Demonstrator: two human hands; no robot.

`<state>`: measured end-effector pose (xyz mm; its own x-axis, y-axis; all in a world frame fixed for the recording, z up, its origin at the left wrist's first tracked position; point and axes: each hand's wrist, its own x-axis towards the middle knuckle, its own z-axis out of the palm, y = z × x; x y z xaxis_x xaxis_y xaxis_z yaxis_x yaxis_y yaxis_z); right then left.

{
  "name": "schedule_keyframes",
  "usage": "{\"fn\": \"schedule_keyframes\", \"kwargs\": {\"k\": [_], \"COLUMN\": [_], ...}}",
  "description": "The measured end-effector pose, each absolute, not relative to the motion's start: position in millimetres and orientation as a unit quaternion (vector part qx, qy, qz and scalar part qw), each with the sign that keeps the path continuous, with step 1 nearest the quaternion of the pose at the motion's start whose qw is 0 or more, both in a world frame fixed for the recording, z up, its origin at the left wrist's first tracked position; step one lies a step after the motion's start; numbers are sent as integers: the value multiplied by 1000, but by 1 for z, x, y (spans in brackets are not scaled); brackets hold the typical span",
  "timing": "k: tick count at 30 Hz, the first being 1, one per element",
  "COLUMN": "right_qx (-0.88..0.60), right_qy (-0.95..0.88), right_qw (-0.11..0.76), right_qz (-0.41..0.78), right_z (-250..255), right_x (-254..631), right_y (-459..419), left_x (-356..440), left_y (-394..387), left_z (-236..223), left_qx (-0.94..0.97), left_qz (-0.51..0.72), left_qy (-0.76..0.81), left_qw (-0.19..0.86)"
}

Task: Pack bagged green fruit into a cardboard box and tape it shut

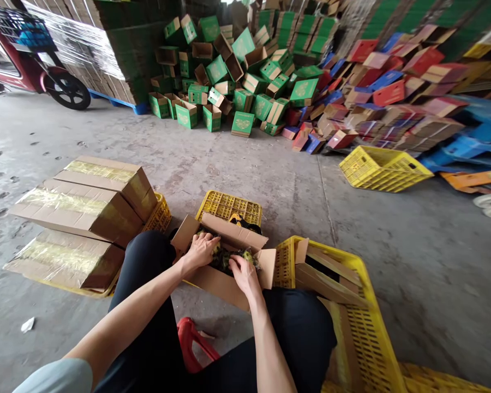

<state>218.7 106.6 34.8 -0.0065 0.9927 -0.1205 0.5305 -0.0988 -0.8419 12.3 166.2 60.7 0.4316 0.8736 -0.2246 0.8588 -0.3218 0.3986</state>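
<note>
An open cardboard box (223, 286) sits between my knees with its flaps folded out. Inside lie greenish-yellow items in dark, shiny plastic wrapping (225, 259); their kind is hard to make out. My left hand (202, 250) rests on the contents at the box's left end, fingers extended. Over the right half, my right hand (244, 273) touches the wrapped items with its fingers slightly bent and apart. Behind the box is an upturned yellow plastic crate (229, 204), with a yellow-and-black object (245, 222) on it, partly hidden by a flap.
Taped cartons (82, 202) are stacked at left on a yellow crate (159, 213). Another yellow crate (372, 322) at right holds cardboard boxes. A red plastic object (190, 344) is below me. Green boxes (241, 101), red boxes (388, 93) and a scooter (36, 71) stand farther off.
</note>
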Motion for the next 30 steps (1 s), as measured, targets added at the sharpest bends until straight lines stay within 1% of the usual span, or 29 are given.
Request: {"fn": "schedule_keyframes", "kwargs": {"k": [3,6,8,11,15,19,22,26,28,30], "right_qx": [-631,-616,-594,-568,-548,-534,-546,-604,-619,-606], "right_qy": [-554,-438,-367,-328,-310,-309,-335,-380,-383,-374], "right_qw": [356,423,445,468,492,509,503,461,435,429], "right_qz": [409,500,562,593,601,601,580,528,530,557], "right_z": [31,35,44,60,71,72,74,77,76,75], "right_x": [217,213,212,213,215,216,217,218,218,217], "right_y": [109,110,110,109,108,108,108,109,109,108], "left_x": [8,7,10,15,16,13,12,15,15,16], "left_y": [168,170,169,166,162,162,165,170,172,173], "left_z": [63,67,67,64,59,64,68,65,61,59], "left_qx": [801,776,748,679,574,481,477,502,519,533], "left_qz": [77,177,232,290,317,280,269,322,337,333], "left_qy": [512,444,392,354,370,370,358,399,402,388], "left_qw": [301,411,483,574,658,744,757,696,675,674]}}
